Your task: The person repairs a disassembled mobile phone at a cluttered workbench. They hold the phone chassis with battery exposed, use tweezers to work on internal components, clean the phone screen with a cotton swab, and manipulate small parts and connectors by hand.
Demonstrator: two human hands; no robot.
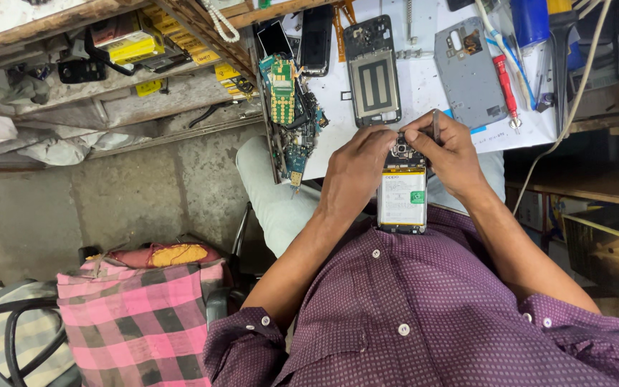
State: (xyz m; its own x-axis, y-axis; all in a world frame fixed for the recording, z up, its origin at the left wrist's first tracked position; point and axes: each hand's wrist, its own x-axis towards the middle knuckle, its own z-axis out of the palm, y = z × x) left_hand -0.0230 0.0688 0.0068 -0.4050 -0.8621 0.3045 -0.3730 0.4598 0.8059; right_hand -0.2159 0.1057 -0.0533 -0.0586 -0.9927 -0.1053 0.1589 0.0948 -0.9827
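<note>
**Both hands pinched on top end of opened phone**

Opened smartphone, back cover off, white battery showing, is held over the lap, just near of the white worktop. Left hand grips phone's upper-left edge, fingers curled tight onto camera area. Right hand clamps the upper-right corner, thumb & fingertips closed together at the top; can't tell if a small tool sits betw. them. Hands nearly touch each other above the battery.

On worktop, far: black phone frame w/ copper coil, grey back cover to its right, red screwdriver beside that. Stack of circuit boards at worktop's left edge. Pink checked bag sits near left.
</note>
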